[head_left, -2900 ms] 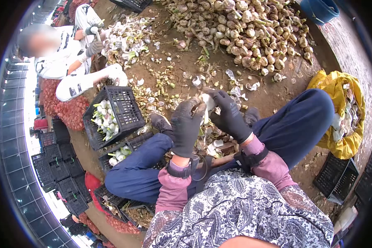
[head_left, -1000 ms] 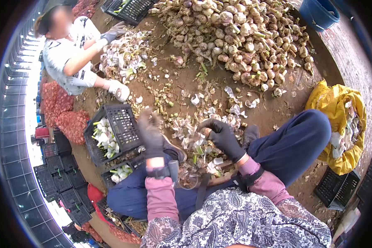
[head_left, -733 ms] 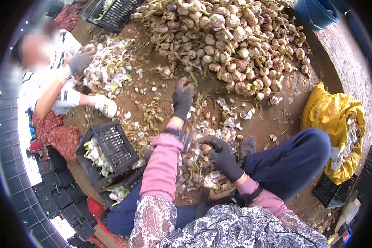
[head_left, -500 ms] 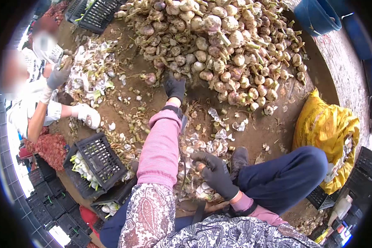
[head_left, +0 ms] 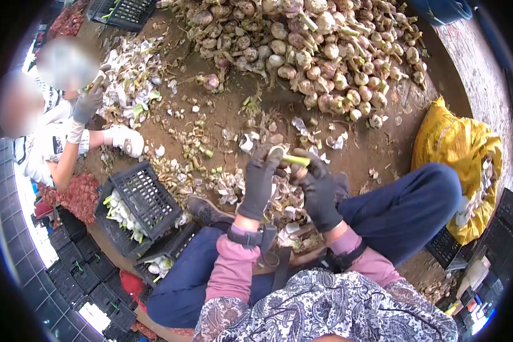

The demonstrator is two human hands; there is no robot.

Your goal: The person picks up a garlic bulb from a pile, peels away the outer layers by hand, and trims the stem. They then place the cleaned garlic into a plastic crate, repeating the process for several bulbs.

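In front of my body, both gloved hands are close together. My left hand (head_left: 259, 181) is closed round a garlic bulb (head_left: 276, 151), mostly covered by the dark glove. Its pale green stem (head_left: 296, 160) sticks out to the right, towards the other hand. My right hand (head_left: 318, 192) is curled with fingers bent at the stem's end; what lies inside its grip is hidden. Beyond them rises a big heap of untrimmed garlic (head_left: 302, 51). Below the hands, dry peels and stalk scraps (head_left: 288, 231) cover the ground between my legs.
Black crates (head_left: 145, 199) of trimmed garlic stand to the left, one beside my knee. A yellow sack (head_left: 456, 154) lies to the right, a blue bucket (head_left: 442, 10) at the upper right. A co-worker's gloved hand (head_left: 88, 102) is raised on the left, near red net bags (head_left: 74, 196).
My left hand has come back from the heap with a garlic bulb. My right hand has risen to meet it, and the view has shifted slightly.
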